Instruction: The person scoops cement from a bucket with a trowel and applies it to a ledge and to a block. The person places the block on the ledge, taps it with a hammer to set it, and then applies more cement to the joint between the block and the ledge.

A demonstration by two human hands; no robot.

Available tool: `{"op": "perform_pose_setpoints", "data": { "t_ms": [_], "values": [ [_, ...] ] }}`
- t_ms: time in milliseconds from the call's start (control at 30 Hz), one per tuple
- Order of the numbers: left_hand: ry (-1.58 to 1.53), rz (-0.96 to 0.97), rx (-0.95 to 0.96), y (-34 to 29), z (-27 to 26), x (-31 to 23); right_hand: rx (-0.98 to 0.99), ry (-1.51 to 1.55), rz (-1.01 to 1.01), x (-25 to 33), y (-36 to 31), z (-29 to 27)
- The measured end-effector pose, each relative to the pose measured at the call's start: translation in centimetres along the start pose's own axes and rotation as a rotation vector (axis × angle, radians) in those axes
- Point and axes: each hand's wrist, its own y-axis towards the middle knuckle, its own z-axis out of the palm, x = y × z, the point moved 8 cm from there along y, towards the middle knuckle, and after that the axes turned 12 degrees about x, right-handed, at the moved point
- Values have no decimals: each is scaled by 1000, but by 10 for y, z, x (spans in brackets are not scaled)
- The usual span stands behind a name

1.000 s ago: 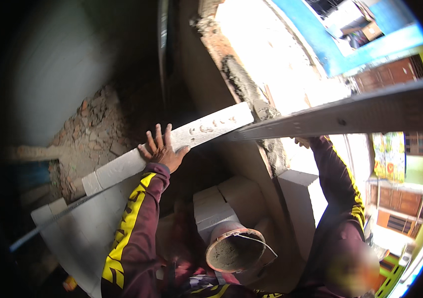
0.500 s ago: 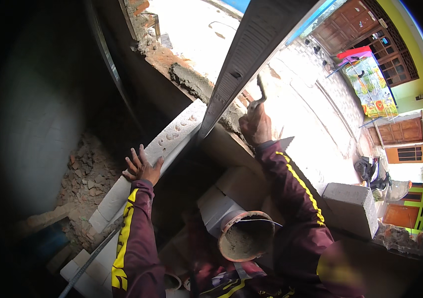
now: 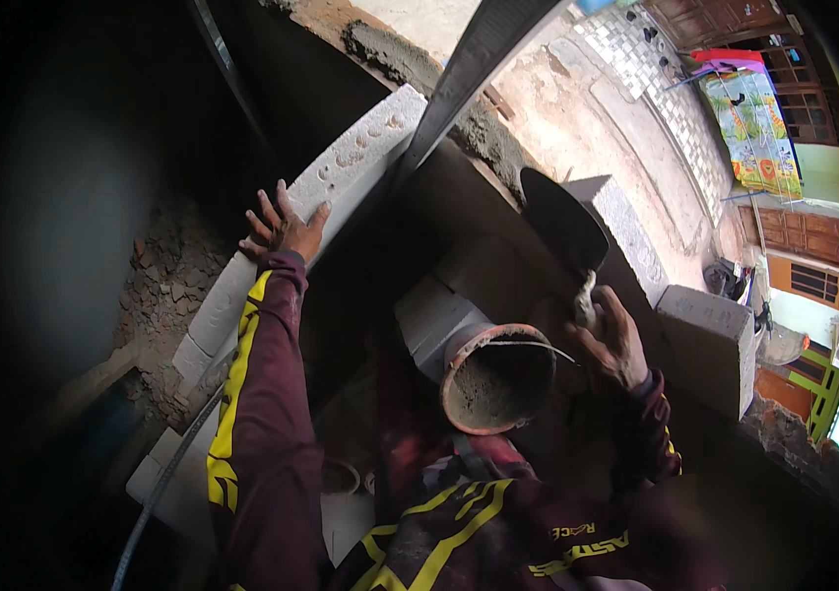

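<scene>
My left hand (image 3: 285,229) lies with spread fingers on the top edge of a row of pale lightweight blocks (image 3: 365,138). Round hollows mark the block's top face near its far end. My right hand (image 3: 614,340) is closed around the light-coloured handle of a trowel (image 3: 564,222). The trowel's dark, broad blade points up and away, over the dim inner side of the low wall. Below and left of that hand is a bucket (image 3: 498,426) with mortar inside, its thin wire handle across the mouth. A strip of grey mortar (image 3: 488,138) runs along the wall top.
A metal post (image 3: 474,74) rises beside the block row's far end. Loose blocks (image 3: 710,340) stand at right, with another block (image 3: 434,325) behind the bucket. Rubble (image 3: 178,286) lies at left. A cable or hose (image 3: 159,512) crosses the lower left. Outside is a tiled yard (image 3: 680,148).
My right hand has drawn back from the wall top toward the bucket's right side, bringing the trowel blade into sight. My left hand stays on the block. The view has shifted slightly.
</scene>
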Motion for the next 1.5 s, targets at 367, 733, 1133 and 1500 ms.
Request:
{"op": "perform_pose_setpoints", "data": {
  "t_ms": [367,733,1133,1500],
  "values": [
    [-424,724,-488,-127,20,-20,300,-538,580,-134,-111,157],
    [-1268,113,921,-334,284,-12,461,-122,523,-153,-138,259],
    [-1095,222,661,-271,216,-7,544,1228,451,-140,-170,256],
    [-237,163,-456,-22,-20,-1,587,1352,327,-70,-158,129]
  ]
}}
